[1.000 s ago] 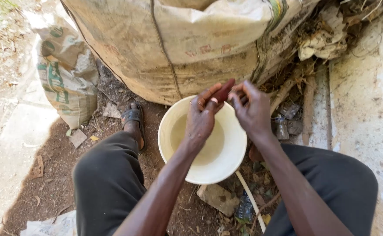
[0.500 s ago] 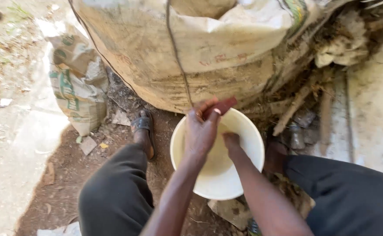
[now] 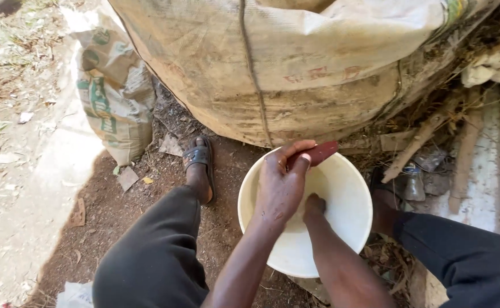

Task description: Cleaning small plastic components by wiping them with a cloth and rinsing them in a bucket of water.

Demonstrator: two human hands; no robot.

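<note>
Since a second ago the right hand (image 3: 314, 206) has let go of the reddish-brown tapered piece (image 3: 314, 154) and dropped down into the round cream plastic bucket (image 3: 350, 219), while the left hand (image 3: 281, 185) has kept its hold and stayed over the rim.

Just behind the bucket stands the big dirty tan woven bulk sack (image 3: 295, 63) with a dark cord running down its front. Left of the bucket, past the person's dark-trousered knee, a smaller printed woven bag (image 3: 113, 97) leans on the bare earth. Between that bag and the bucket is a foot in a dark strapped sandal (image 3: 198, 157). Right of the bucket lie pale broken sticks (image 3: 421, 140).

The left hand is curled closed around the reddish-brown piece, which points right across the bucket's far rim. The right hand is inside the bucket, fingers bunched; what it holds, if anything, cannot be told.
</note>
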